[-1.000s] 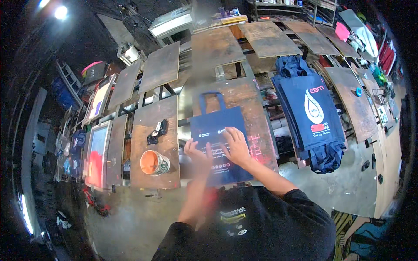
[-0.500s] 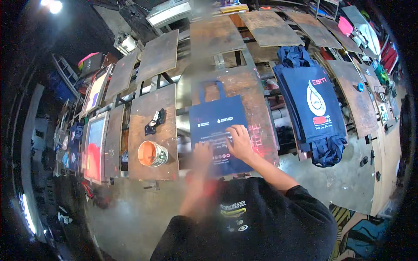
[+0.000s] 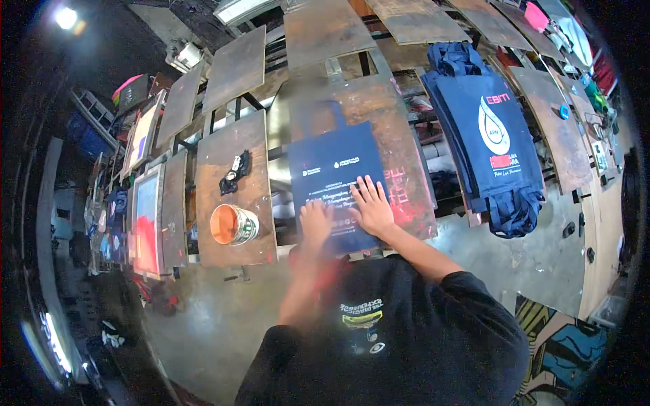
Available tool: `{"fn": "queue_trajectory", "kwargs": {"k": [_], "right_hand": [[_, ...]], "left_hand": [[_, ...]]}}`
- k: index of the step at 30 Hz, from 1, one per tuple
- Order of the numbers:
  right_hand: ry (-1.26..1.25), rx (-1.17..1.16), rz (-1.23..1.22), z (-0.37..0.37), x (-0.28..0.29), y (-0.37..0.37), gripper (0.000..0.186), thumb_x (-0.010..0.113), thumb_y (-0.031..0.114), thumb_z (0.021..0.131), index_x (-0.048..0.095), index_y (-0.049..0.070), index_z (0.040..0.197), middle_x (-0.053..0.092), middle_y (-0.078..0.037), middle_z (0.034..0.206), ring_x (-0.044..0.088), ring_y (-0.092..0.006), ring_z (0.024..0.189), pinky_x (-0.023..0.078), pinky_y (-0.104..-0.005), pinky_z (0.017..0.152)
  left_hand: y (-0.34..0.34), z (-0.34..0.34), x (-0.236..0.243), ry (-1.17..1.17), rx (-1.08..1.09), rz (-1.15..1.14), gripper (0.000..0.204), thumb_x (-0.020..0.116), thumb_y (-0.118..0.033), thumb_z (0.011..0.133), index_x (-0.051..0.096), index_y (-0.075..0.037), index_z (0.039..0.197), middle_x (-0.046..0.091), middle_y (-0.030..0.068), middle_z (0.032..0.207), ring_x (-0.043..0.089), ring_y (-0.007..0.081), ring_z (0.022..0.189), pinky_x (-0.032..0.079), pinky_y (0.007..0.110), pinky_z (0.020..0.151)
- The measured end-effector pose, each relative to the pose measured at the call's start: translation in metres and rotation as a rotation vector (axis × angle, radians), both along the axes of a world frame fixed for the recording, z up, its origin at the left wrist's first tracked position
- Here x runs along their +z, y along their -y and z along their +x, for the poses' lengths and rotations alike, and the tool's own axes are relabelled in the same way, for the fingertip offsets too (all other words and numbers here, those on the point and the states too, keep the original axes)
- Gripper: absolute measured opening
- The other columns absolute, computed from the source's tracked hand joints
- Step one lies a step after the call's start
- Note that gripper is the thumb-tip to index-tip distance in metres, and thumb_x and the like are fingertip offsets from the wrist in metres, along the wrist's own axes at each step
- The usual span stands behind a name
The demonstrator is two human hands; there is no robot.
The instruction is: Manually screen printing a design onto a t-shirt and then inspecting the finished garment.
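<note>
A dark blue tote bag (image 3: 325, 147) with white print lies flat on a stained wooden board, its handle loop (image 3: 325, 115) at the far end. My right hand (image 3: 372, 208) rests palm down on the bag's right side, fingers spread over the print. At the bag's left edge, my left hand (image 3: 315, 222) touches the fabric with its fingers slightly bent and apart; its wrist is smeared. Neither hand grips anything. Both hands cover part of the lower print.
To the right, a stack of blue tote bags (image 3: 497, 162) covers another board. On the left board (image 3: 210, 159) stand a white bucket (image 3: 233, 224), orange inside, and a crumpled black item (image 3: 235, 172). Framed printing screens (image 3: 147, 223) lean further left. Gaps separate the boards.
The view has tilted, so everything sits higher in the picture. My right hand has flattened and spread its fingers on the bag. My left hand stays near the bag's left edge.
</note>
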State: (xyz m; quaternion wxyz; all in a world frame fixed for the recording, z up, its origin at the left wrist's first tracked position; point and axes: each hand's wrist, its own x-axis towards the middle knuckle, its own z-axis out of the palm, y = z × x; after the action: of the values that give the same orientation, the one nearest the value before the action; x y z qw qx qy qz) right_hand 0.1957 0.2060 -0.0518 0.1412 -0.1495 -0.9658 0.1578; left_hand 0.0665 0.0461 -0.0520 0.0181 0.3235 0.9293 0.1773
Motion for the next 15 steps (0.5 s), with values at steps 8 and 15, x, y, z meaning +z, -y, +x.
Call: {"fn": "queue_trajectory", "kwargs": {"k": [8, 15], "right_hand": [[0.009, -0.013, -0.012, 0.000, -0.004, 0.000, 0.063, 0.047, 0.046, 0.100, 0.042, 0.006, 0.149, 0.032, -0.018, 0.159, 0.022, -0.0346, 0.151, 0.014, -0.0511, 0.123], [0.020, -0.015, 0.021, 0.000, -0.006, 0.000, 0.070, 0.043, 0.053, 0.100, 0.041, 0.005, 0.150, 0.028, -0.017, 0.161, 0.020, -0.0338, 0.152, 0.014, -0.0509, 0.123]], "left_hand": [[0.029, 0.045, 0.001, -0.160, -0.080, 0.182, 0.046, 0.064, -0.031, 0.093, 0.056, -0.006, 0.131, 0.053, 0.0187, 0.129, 0.046, 0.0383, 0.125, 0.034, 0.050, 0.108], [0.069, 0.039, -0.006, 0.059, 0.084, 0.119, 0.062, 0.041, -0.036, 0.105, 0.030, -0.002, 0.155, 0.032, 0.0243, 0.158, 0.028, 0.0410, 0.147, 0.022, 0.050, 0.119]]}}
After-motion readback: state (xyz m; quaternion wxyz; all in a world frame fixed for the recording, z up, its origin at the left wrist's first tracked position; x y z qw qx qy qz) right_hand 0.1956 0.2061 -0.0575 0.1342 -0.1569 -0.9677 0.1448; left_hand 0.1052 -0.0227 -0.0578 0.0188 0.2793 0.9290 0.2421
